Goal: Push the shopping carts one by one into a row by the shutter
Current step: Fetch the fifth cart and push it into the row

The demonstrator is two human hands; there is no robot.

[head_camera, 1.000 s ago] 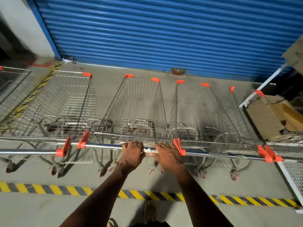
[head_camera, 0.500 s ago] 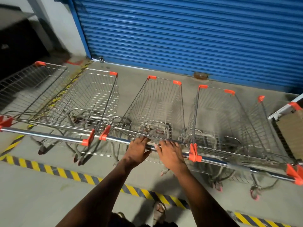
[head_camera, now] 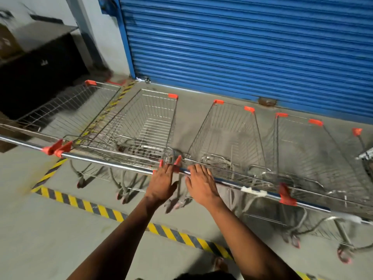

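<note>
1. Four wire-mesh steel shopping carts with orange corner caps stand side by side on the grey concrete floor (head_camera: pixel 201 98), their noses towards the blue corrugated roller shutter (head_camera: pixel 242 47) but stopping short of it — a strip of bare floor lies between.
2. The cart in front of the person, the third wire cart (head_camera: pixel 228 136), has a chrome handle bar (head_camera: pixel 232 182) with orange end brackets, and it lines up end to end with the neighbours' bars.
3. The left hand (head_camera: pixel 162 183) lies with fingers straight and spread loosely, its fingertips at the orange bracket where this bar meets the bar of the second wire cart (head_camera: pixel 145 126); whether they touch is lost in blur.
4. The right hand (head_camera: pixel 199 183) rests flat on the chrome bar just beside the left, fingers extended over it, not curled round.
5. The far-left cart (head_camera: pixel 70 110) sits at a slant and is smeared by motion; the fourth cart (head_camera: pixel 308 150) stands to the right.
6. A yellow-and-black hazard stripe (head_camera: pixel 105 211) runs along the floor behind the wheels — the person's arms reach over it.
7. A dark cabinet (head_camera: pixel 36 73) stands at the left wall.
</note>
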